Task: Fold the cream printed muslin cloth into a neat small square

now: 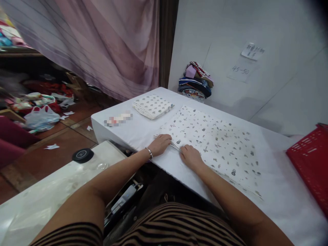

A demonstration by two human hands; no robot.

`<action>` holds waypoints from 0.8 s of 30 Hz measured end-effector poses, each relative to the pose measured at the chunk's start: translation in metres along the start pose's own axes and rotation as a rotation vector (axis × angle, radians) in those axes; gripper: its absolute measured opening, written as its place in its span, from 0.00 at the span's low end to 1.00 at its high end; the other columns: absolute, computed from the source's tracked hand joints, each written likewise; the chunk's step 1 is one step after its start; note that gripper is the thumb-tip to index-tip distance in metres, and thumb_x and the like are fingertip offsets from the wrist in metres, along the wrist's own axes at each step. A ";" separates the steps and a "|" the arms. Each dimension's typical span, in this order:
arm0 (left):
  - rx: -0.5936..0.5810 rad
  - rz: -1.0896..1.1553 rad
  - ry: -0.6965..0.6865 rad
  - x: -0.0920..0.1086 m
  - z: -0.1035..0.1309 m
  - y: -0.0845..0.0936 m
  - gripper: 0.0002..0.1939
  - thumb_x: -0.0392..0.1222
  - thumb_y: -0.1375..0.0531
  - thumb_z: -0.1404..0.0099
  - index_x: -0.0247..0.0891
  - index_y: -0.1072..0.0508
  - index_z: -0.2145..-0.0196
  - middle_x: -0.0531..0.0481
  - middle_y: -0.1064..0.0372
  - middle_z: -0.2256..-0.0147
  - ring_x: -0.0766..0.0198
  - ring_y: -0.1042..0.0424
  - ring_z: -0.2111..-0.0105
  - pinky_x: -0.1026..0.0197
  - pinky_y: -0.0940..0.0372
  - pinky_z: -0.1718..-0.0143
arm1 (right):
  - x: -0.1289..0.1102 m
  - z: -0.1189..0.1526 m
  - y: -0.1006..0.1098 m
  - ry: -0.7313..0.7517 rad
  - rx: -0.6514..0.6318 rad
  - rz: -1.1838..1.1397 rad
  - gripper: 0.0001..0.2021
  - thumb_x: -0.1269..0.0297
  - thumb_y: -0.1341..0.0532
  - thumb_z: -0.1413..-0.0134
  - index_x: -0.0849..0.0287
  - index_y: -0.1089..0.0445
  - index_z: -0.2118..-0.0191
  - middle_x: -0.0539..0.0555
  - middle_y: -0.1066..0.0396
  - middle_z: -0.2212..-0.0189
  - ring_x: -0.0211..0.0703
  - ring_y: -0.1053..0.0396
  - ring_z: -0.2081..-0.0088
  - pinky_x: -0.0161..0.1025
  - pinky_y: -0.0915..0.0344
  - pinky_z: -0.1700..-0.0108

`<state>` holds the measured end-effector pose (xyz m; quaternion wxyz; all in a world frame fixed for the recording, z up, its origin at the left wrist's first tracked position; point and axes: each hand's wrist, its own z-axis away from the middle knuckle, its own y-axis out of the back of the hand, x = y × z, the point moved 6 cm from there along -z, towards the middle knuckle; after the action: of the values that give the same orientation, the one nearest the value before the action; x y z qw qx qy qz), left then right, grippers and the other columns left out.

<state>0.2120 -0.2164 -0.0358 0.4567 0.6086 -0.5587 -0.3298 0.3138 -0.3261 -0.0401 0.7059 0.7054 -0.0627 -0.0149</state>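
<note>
A white cloth (215,138) with small scattered prints lies flat in layers on the white-covered table (284,181). Its near edge runs under both hands. My left hand (161,144), with a bracelet on the wrist, has its fingers closed on the layered edge near the left corner. A short way to the right, my right hand (190,155) grips the same edge with curled fingers. The fingertips and thumbs are partly hidden. Beyond my left hand rests a folded cloth (153,106) with a heart-like print, apart from both hands.
A blurred-out item (118,118) lies at the table's left end. Folded fabrics (195,82) are piled by the wall, and a red plastic basket (311,153) stands at right. A second white surface (51,191) at left carries a round black object (82,155). A curtain (115,44) hangs behind.
</note>
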 end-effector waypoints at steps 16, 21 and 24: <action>-0.079 0.081 0.048 -0.003 -0.006 0.003 0.10 0.36 0.50 0.36 0.37 0.30 0.64 0.46 0.33 0.55 0.61 0.37 0.52 0.54 0.42 0.51 | 0.014 0.005 -0.001 -0.008 -0.086 -0.145 0.30 0.75 0.52 0.47 0.56 0.53 0.37 0.58 0.36 0.51 0.45 0.39 0.53 0.37 0.43 0.56; -0.048 0.006 -0.060 0.011 -0.005 -0.003 0.10 0.40 0.46 0.37 0.40 0.30 0.58 0.44 0.39 0.47 0.58 0.42 0.46 0.52 0.46 0.47 | 0.024 0.000 0.001 -0.051 -0.093 -0.233 0.30 0.75 0.50 0.50 0.55 0.49 0.39 0.54 0.36 0.48 0.44 0.38 0.50 0.37 0.44 0.53; -0.051 -0.036 -0.101 0.027 -0.013 -0.006 0.10 0.39 0.48 0.35 0.41 0.28 0.62 0.46 0.39 0.46 0.58 0.44 0.45 0.51 0.48 0.46 | 0.023 -0.001 0.001 -0.040 -0.056 -0.247 0.29 0.75 0.50 0.50 0.55 0.46 0.41 0.54 0.35 0.48 0.43 0.38 0.51 0.37 0.44 0.53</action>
<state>0.2301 -0.2404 -0.0332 0.4372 0.5893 -0.5615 -0.3824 0.3371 -0.3274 -0.0379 0.7166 0.6874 0.0108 -0.1174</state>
